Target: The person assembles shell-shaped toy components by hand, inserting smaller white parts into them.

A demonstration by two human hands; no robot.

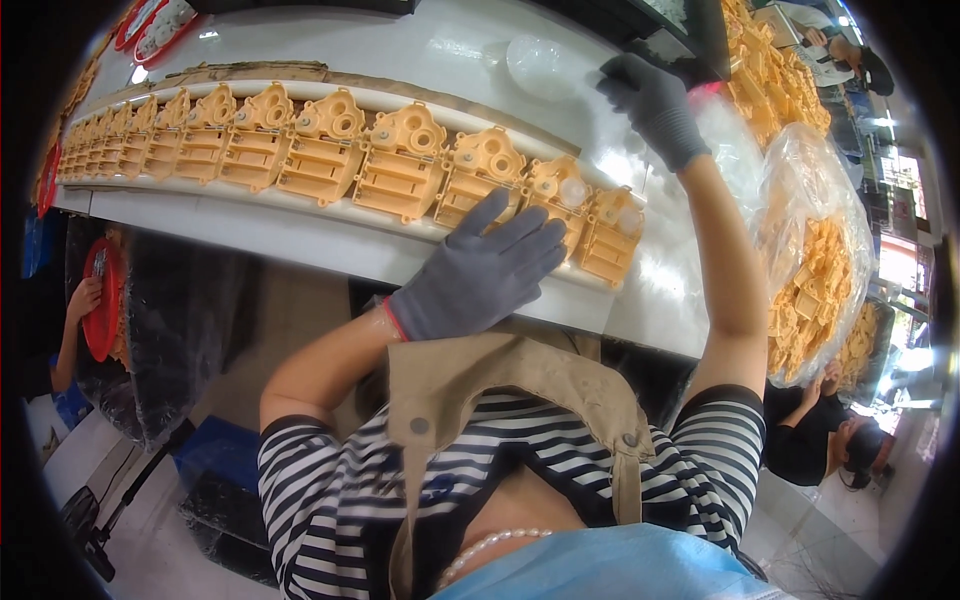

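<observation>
A long row of yellow-orange plastic housings [402,165] runs along the bench, each with a ringed upper part and a slotted lower part. My left hand [480,270], in a grey glove, lies over the near side of the row toward its right end, fingers spread and nothing gripped. The two rightmost housings carry clear round pieces [573,192] in their upper parts. Beyond that end my right hand [655,110], also gloved, is raised over the far side of the bench beside a black tray [675,50]. Its fingers are curled together, and whatever they hold is hidden.
A clear round plastic bag or dish [535,65] lies on the white bench. Clear bags of yellow-orange parts [815,285] are heaped on the right. Red trays [160,30] sit at the far left. Other people's hands [85,298] show at both sides.
</observation>
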